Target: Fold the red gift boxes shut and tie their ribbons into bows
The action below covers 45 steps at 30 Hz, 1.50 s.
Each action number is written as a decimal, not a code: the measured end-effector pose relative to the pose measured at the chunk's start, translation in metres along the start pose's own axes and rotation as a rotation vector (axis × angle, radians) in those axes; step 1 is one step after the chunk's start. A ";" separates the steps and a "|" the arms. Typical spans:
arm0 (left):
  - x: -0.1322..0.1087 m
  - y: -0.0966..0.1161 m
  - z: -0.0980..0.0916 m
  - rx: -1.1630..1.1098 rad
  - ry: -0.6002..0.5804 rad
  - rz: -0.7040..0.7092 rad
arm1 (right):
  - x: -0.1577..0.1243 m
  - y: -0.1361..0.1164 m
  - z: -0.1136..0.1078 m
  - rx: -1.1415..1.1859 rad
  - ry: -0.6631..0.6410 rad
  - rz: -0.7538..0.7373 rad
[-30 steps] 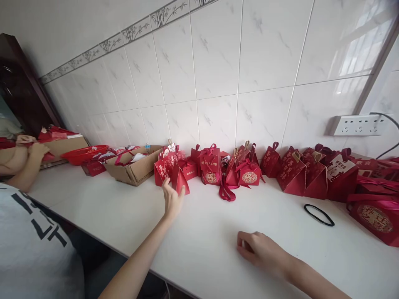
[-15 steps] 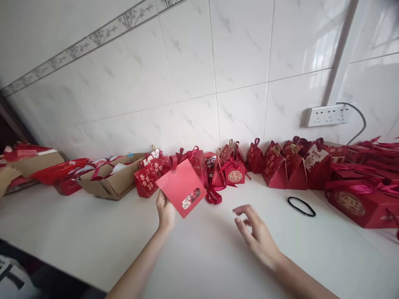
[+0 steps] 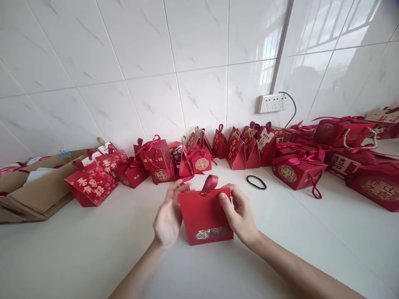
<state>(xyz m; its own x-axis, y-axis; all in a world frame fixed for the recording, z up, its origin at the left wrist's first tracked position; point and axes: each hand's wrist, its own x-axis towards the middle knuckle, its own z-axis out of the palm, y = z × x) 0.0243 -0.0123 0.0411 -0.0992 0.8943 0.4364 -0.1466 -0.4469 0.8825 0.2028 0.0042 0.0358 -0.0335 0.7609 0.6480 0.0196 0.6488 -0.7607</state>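
A red gift box [image 3: 205, 211] with a ribbon loop [image 3: 210, 184] on top stands upright on the white table before me. Its front has a small cut-out window [image 3: 210, 233] with a pale printed label. My right hand [image 3: 241, 214] grips the upper right edge, thumb on the front and fingers behind. At the left side is my left hand [image 3: 170, 218], slightly blurred, its fingers stretched out beside the box's edge. Whether those fingertips touch the box I cannot tell.
Several red gift boxes [image 3: 199, 161] line the tiled wall. A cardboard box [image 3: 46, 199] stands at the left. Larger ribboned boxes [image 3: 299, 172] are at the right. A black band [image 3: 256, 182] lies on the table [image 3: 299, 232], below a wall socket strip [image 3: 272, 104].
The red gift box has come down and nearer, from tilted in my left hand to upright on the table. My right hand has taken hold of it; my left has loosened. The view has shifted right.
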 end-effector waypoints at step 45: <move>-0.012 0.040 0.046 0.594 0.082 0.396 | -0.005 -0.029 0.006 -0.077 0.023 -0.333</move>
<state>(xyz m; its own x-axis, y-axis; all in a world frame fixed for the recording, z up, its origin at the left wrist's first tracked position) 0.0654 -0.0394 0.0794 -0.1111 0.6524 0.7497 0.4736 -0.6284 0.6171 0.1963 -0.0184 0.0539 -0.0282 0.5067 0.8617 0.0869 0.8600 -0.5029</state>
